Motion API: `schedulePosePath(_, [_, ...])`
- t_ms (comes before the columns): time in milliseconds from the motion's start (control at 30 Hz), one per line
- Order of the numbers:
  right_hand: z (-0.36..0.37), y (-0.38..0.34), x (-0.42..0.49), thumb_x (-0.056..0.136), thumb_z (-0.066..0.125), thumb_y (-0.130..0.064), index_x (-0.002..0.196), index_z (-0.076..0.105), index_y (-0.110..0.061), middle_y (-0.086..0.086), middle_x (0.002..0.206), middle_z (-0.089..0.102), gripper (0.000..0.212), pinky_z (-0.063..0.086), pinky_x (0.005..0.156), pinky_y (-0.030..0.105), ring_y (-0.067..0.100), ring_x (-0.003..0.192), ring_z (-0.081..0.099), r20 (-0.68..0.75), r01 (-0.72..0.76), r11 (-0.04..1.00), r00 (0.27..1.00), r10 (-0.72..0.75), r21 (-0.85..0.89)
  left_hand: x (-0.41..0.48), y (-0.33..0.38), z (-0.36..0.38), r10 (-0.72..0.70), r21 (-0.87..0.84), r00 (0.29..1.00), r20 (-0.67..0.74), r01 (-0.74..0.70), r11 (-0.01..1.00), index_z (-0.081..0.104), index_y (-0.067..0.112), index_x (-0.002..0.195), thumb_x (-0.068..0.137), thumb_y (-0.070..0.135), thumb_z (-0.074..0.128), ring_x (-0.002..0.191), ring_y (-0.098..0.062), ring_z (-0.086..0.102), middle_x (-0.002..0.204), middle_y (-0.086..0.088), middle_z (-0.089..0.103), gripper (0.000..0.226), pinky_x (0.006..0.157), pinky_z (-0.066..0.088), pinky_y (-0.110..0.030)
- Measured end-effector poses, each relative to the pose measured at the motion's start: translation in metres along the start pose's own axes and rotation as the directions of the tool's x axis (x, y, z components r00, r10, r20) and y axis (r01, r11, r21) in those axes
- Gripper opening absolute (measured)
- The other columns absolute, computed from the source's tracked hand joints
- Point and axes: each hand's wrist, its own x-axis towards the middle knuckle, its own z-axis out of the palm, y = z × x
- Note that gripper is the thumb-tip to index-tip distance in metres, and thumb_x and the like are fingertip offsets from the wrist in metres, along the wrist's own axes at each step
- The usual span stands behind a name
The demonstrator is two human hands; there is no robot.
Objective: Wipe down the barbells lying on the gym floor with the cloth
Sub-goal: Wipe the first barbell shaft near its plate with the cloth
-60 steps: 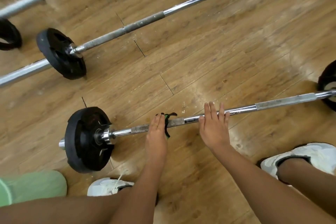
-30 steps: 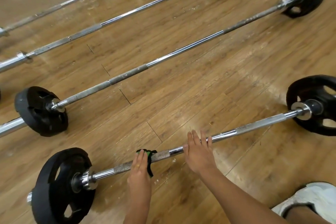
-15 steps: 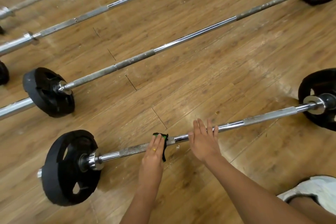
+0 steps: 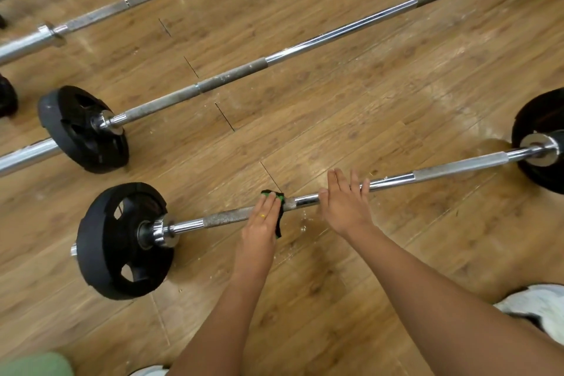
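Note:
The nearest barbell (image 4: 442, 168) lies across the wooden floor with a black plate (image 4: 122, 241) at its left end and another plate (image 4: 540, 146) at its right end. My left hand (image 4: 262, 220) lies over the bar's rough grey section. Its straight fingers press a dark green cloth (image 4: 279, 204) onto the bar, and a cloth end hangs below. My right hand (image 4: 345, 201) rests flat on the shiny middle of the same bar, fingers straight. A second barbell (image 4: 305, 49) with a black plate (image 4: 82, 128) lies farther back.
Two more bars (image 4: 128, 3) lie beyond, toward the top left, and another dark plate (image 4: 6, 94) sits at the left edge. Bare wood floor (image 4: 335, 119) separates the bars. My white shoes (image 4: 543, 305) and green clothing (image 4: 33, 363) show along the bottom edge.
My left hand has slid the cloth slightly right along the rough section. My right hand stays flat on the bar. The view has tilted up and then back down.

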Motion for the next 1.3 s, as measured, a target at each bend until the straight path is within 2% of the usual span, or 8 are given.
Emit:
schedulePosePath(100, [-0.001, 0.011, 0.001, 0.108, 0.013, -0.042, 0.161, 0.002, -0.016, 0.001, 0.168, -0.010, 0.060, -0.022, 0.116, 0.045, 0.023, 0.152, -0.020, -0.018, 0.113, 0.992, 0.993, -0.114, -0.050, 0.016, -0.001, -0.001, 0.083, 0.033, 0.996, 0.015, -0.083, 0.996, 0.056, 0.013, 0.140, 0.067, -0.018, 0.078, 0.136, -0.025, 0.050, 0.147, -0.004, 0.054, 0.083, 0.092, 0.056, -0.040])
schedulePosePath(233, [0.001, 0.036, -0.015, 0.109, 0.019, -0.037, 0.160, -0.007, -0.020, -0.003, 0.166, -0.016, 0.059, -0.020, 0.120, 0.040, 0.015, 0.150, -0.025, -0.060, 0.237, 0.965, 0.968, -0.245, -0.112, 0.023, -0.015, -0.006, -0.109, -0.031, 0.992, -0.065, 0.107, 0.994, 0.051, 0.012, 0.145, 0.085, -0.018, 0.058, 0.143, -0.024, 0.041, 0.153, -0.006, 0.046, 0.068, 0.113, 0.042, -0.046])
schedulePosePath(367, [0.001, 0.027, -0.006, 0.108, 0.023, -0.033, 0.160, -0.006, -0.017, -0.002, 0.167, -0.014, 0.061, -0.020, 0.117, 0.038, 0.019, 0.152, -0.020, -0.075, 0.195, 0.977, 0.977, -0.202, -0.092, 0.031, -0.007, -0.008, -0.147, -0.055, 0.986, -0.083, 0.143, 0.988, 0.050, 0.012, 0.146, 0.091, -0.016, 0.053, 0.146, -0.023, 0.036, 0.155, -0.006, 0.044, 0.061, 0.115, 0.038, -0.045])
schedulePosePath(567, [-0.007, 0.016, 0.003, 0.108, 0.022, -0.031, 0.160, -0.003, -0.015, 0.001, 0.168, -0.010, 0.060, -0.013, 0.120, 0.041, 0.022, 0.153, -0.017, -0.039, 0.159, 0.985, 0.986, -0.162, -0.064, 0.047, -0.001, -0.008, 0.004, 0.060, 1.000, 0.006, -0.005, 0.998, 0.049, 0.012, 0.147, 0.085, -0.019, 0.059, 0.146, -0.024, 0.037, 0.154, -0.003, 0.046, 0.070, 0.103, 0.049, -0.043])
schedulePosePath(767, [-0.004, 0.010, 0.003, 0.108, 0.024, -0.030, 0.160, -0.003, -0.013, 0.003, 0.167, -0.011, 0.061, -0.010, 0.122, 0.043, 0.024, 0.152, -0.018, -0.057, 0.136, 0.990, 0.989, -0.138, -0.044, 0.063, 0.020, -0.006, 0.154, 0.098, 0.981, 0.119, -0.166, 0.981, 0.031, 0.016, 0.157, 0.091, -0.014, 0.054, 0.153, -0.016, 0.016, 0.165, 0.003, 0.024, 0.077, 0.114, 0.038, -0.038])
schedulePosePath(867, [-0.003, 0.012, 0.002, 0.108, 0.024, -0.031, 0.160, -0.004, -0.014, 0.001, 0.167, -0.013, 0.061, -0.012, 0.121, 0.042, 0.023, 0.152, -0.020, -0.048, 0.138, 0.990, 0.989, -0.140, -0.038, 0.059, 0.013, -0.005, 0.095, 0.096, 0.994, 0.061, -0.100, 0.990, 0.036, 0.017, 0.155, 0.090, -0.013, 0.057, 0.151, -0.017, 0.025, 0.162, 0.001, 0.031, 0.075, 0.112, 0.039, -0.036])
schedulePosePath(1033, [0.000, 0.014, -0.003, 0.107, 0.025, -0.029, 0.160, -0.007, -0.014, 0.001, 0.166, -0.017, 0.063, -0.015, 0.119, 0.040, 0.021, 0.151, -0.024, -0.055, 0.139, 0.990, 0.989, -0.140, -0.010, 0.038, -0.002, -0.002, -0.126, -0.034, 0.985, -0.114, 0.122, 0.992, 0.051, 0.014, 0.146, 0.087, -0.018, 0.058, 0.144, -0.023, 0.039, 0.154, -0.004, 0.045, 0.067, 0.109, 0.042, -0.041])
schedulePosePath(1300, [0.004, 0.018, -0.006, 0.107, 0.029, -0.026, 0.160, -0.005, -0.015, -0.001, 0.166, -0.016, 0.064, -0.009, 0.121, 0.042, 0.021, 0.151, -0.024, -0.040, 0.160, 0.985, 0.987, -0.158, 0.057, 0.053, 0.052, 0.013, 0.030, -0.035, 0.999, 0.014, -0.029, 0.999, 0.031, 0.015, 0.156, 0.092, -0.014, 0.053, 0.154, -0.019, 0.014, 0.165, 0.000, 0.025, 0.074, 0.117, 0.031, -0.034])
